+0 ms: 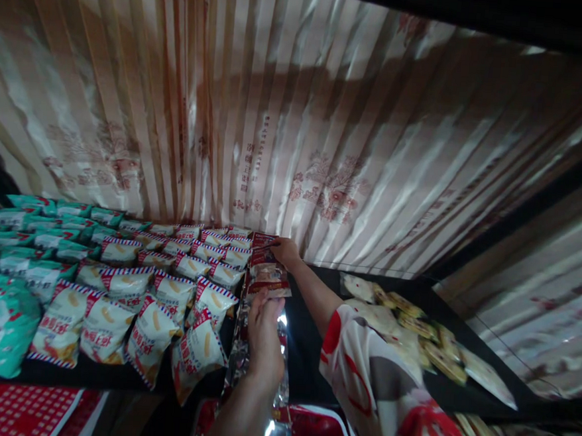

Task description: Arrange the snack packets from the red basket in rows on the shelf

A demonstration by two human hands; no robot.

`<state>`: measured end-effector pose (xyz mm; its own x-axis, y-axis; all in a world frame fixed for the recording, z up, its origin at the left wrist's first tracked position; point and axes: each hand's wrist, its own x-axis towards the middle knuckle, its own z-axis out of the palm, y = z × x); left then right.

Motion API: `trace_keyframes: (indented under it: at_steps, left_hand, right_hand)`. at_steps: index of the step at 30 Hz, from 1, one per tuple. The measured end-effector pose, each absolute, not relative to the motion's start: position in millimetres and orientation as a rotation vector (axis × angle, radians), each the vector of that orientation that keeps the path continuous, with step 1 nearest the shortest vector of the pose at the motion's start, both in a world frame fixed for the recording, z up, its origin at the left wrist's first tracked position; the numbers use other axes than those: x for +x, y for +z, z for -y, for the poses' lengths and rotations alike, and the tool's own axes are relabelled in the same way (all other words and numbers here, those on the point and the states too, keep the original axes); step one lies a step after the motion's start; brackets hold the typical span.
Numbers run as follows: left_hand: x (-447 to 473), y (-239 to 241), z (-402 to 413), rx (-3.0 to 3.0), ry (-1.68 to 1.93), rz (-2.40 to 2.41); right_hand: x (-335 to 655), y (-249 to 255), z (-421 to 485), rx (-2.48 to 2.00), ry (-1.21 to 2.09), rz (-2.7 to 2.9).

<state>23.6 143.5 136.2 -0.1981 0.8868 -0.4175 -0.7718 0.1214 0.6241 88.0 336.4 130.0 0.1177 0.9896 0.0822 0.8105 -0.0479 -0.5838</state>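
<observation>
On a dark shelf in front of me lies a dark red snack packet [268,277] with a picture on its front. My right hand [285,251] reaches to its far end, and the fingers are closed on the edge there. My left hand [265,316] is at the near end, with fingertips and thumb at the packet's lower edge. Beneath my left forearm runs a shiny row of packaging [283,370], too dim to read. Directly left of the packet stand white snack bags [166,292] with red lettering and striped edges.
Green snack bags [42,280] fill the shelf's far left. Flat clear packs [413,326] of yellowish food lie to the right. A red basket with a white rim [330,413] is below the shelf edge, and another red basket [13,408] is lower left. Printed wrapping [333,181] covers the back.
</observation>
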Motion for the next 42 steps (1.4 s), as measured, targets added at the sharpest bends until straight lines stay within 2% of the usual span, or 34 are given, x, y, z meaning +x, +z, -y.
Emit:
trace_keyframes:
  at_steps: [9,24,42]
  left_hand:
    - [21.2,132.0,-154.4,0.222,1.546,-0.841]
    - [21.3,120.8,-154.0,0.402,1.362,-1.039]
    - [12.7,123.7,-108.8,0.156,1.334,-1.006]
  right_hand:
    - [87.6,125.7,-344.4,-1.969,0.428,1.777]
    - [89.7,113.3,-328.7,-2.005,0.376,1.929]
    - [83.9,101.9,-320.9,-1.966,0.193,2.046]
